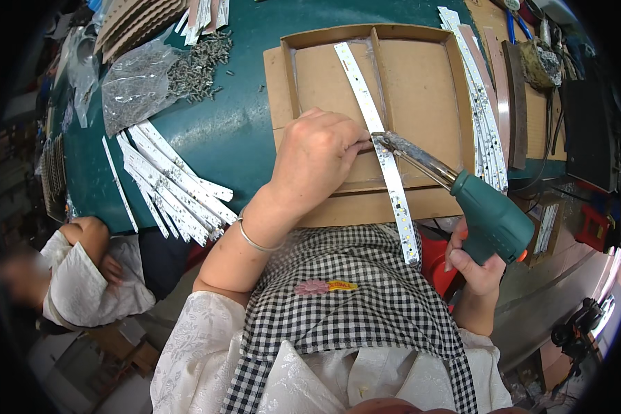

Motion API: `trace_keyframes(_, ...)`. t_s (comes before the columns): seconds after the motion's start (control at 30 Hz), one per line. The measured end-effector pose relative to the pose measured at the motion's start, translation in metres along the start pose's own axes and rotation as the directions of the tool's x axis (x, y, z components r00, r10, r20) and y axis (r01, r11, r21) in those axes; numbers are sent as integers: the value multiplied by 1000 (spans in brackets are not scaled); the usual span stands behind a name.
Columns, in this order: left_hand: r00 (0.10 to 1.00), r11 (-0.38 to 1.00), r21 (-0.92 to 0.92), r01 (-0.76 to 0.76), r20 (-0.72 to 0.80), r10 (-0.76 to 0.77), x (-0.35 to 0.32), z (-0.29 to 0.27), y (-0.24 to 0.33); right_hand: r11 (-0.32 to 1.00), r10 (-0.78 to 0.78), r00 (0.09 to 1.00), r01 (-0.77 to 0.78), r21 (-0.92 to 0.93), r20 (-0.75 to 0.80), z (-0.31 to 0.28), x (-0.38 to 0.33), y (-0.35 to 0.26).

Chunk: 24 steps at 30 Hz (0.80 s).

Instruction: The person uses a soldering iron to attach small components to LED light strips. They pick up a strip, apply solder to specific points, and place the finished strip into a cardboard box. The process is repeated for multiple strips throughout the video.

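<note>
While set apart from each other, both hands engaged at one white circuit strip [363, 93]: right hand [483, 272], clamped round the grip of a green soldering gun [493, 214], metal nose angled up and leftward, tip at the middle of the strip; left hand [317, 148], fingertips pinched together just beside that tip, anything between them too small to tell. Plain metal bangle [250, 242] on the left wrist. Strip narrow, dotted with small components, lying slantwise across a shallow cardboard tray [421, 103] with one divider; upper end over the left compartment, lower end projecting past the near edge, above a black-and-white checked apron [338, 310]. Beneath the tray, flat cardboard [274, 90] on a green table [217, 127]. Right of the tray, a long pile of similar strips [479, 100]. Left of the tray, a fanned bundle of white strips [169, 186]; above it, a clear plastic bag [134, 86], with a heap of small metal parts [200, 69] at its mouth. Corrugated cardboard [131, 24] at the far left. Beside the table, leftward, a person [96, 283] in a white top.
</note>
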<state>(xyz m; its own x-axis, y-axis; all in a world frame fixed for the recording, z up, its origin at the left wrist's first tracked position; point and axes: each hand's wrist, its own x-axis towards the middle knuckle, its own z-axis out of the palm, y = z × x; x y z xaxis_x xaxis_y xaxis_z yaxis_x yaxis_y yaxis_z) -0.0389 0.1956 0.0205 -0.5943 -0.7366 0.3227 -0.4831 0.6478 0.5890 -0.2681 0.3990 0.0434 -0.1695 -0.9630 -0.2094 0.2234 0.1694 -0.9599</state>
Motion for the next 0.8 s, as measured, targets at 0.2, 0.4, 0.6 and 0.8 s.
trace_keyframes(0.2,1000,1000,13,-23,-11,23,-1,0,-1,999,-25,998,27,-31,49,-6,0,4)
trace_keyframes(0.4,995,997,-29,-66,-73,64,-2,4,-2,999,-17,1000,18,-50,26,-3,1,2)
trace_keyframes(0.6,994,996,-8,-88,-66,87,-1,3,-1,995,-67,994,72,-63,84,-7,1,5)
trace_keyframes(0.8,991,995,6,-103,-87,103,-1,4,-2,998,-25,998,29,-59,63,-6,0,3)
